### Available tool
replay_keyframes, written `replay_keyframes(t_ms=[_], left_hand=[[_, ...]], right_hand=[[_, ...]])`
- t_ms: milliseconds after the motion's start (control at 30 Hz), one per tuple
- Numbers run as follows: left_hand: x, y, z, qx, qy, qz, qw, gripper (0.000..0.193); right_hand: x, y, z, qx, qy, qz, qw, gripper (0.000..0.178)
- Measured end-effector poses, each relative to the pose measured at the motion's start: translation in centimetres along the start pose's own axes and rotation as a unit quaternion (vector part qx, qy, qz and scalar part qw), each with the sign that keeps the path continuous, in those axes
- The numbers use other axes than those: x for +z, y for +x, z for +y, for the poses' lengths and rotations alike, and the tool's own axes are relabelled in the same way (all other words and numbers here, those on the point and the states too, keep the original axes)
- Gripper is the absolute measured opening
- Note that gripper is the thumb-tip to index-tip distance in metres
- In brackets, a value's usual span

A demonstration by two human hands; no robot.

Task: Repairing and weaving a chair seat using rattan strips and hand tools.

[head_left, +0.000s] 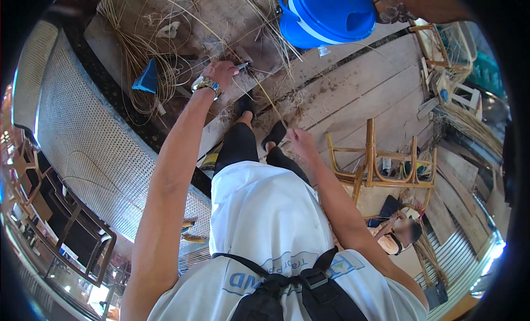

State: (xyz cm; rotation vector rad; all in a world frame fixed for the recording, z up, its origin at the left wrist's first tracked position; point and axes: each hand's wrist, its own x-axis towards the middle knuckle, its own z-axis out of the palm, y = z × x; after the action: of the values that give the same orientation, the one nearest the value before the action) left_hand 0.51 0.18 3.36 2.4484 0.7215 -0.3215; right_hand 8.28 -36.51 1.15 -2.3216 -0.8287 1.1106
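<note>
My left hand [221, 72], wearing a metal watch, is closed around a small pale metal-looking tool [241, 66], whose exact kind is too small to make out. A long thin rattan strand [267, 98] passes just beyond the tool's tip, running from the upper middle down toward my right. Near its lower end my right hand [301, 142] is closed, fingers curled on the strand. Under the tool lies a wooden board [251, 83] among cane shavings. Part of the left fingers' grip is hidden by the back of the hand.
Loose rattan coils [124, 45] and a blue piece [145, 77] lie at the upper left. A blue cooler jug [326, 17] stands at the top, beside another person's arm [436, 3]. A woven cane panel [94, 139] spans the left; a rattan frame [381, 155] stands right, near a seated person [395, 232].
</note>
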Motion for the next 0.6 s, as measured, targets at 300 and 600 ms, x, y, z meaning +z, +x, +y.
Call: replay_keyframes(t_ms=[300, 600], left_hand=[[-0.4, -0.1, 0.6, 0.007, 0.013, 0.000, 1.000, 0.027], [-0.1, 0.5, 0.8, 0.002, 0.075, -0.027, 0.997, 0.023]], right_hand=[[-2.2, 11.3, -13.2, 0.122, 0.357, -0.073, 0.923, 0.055], [0.3, 9.8, -7.1, -0.112, -0.018, 0.134, 0.984, 0.031]])
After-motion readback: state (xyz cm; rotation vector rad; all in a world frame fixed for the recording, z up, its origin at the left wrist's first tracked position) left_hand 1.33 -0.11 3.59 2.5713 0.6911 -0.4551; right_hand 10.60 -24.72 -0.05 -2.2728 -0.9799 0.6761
